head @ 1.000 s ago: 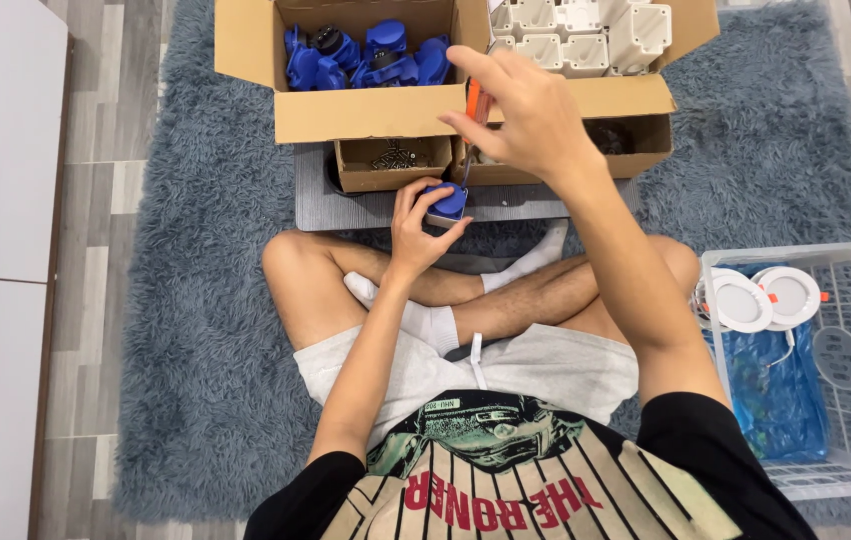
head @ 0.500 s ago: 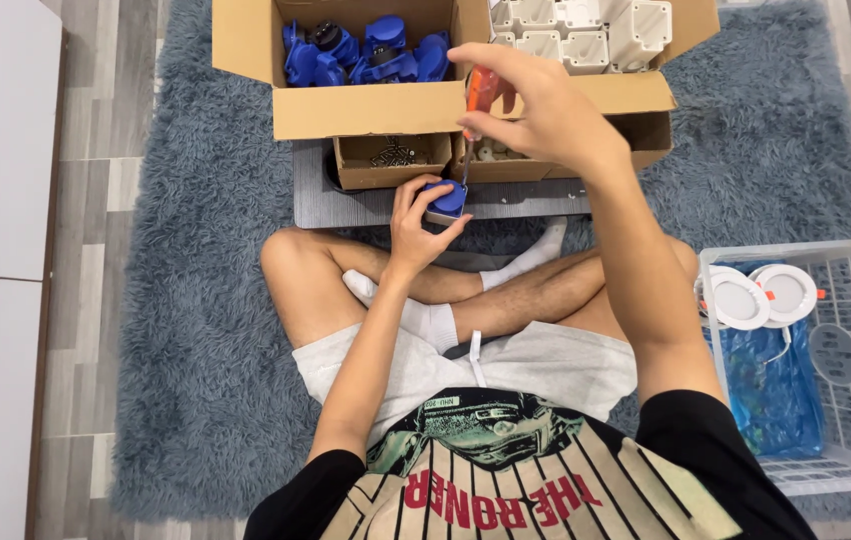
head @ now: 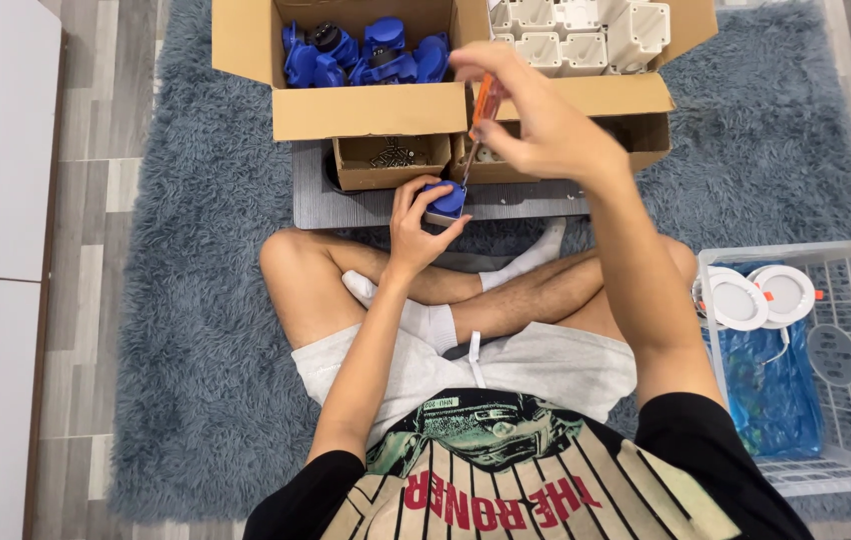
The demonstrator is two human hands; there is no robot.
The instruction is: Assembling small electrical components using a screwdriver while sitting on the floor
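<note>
In the cardboard box [head: 346, 110] lie blue parts [head: 366, 55].

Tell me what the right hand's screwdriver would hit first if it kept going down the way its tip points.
Most likely the blue part held in the left hand. The right hand holds the screwdriver with its tip aimed down at it. Whether the tip already touches is unclear from this view.

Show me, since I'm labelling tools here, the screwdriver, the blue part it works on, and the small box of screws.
screwdriver [head: 486, 100], head view, on its orange handle.
blue part [head: 445, 198], head view, on its blue top face.
small box of screws [head: 391, 176], head view, on its cardboard front wall.
</note>
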